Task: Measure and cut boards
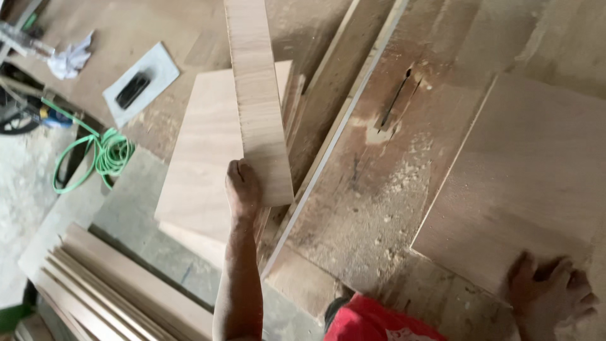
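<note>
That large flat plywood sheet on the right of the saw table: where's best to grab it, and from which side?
Take the large flat plywood sheet at its near edge, coming from the person's side. It lies flat on the dusty saw table, its near corner overhanging by the right hand, so fingers can probably curl under there. The left hand holds the narrow light wooden strip.

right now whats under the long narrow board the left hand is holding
Under the narrow board held by the left hand lies a wider plywood panel on the sawdusty workbench. The strip of panel directly beneath is covered.
</note>
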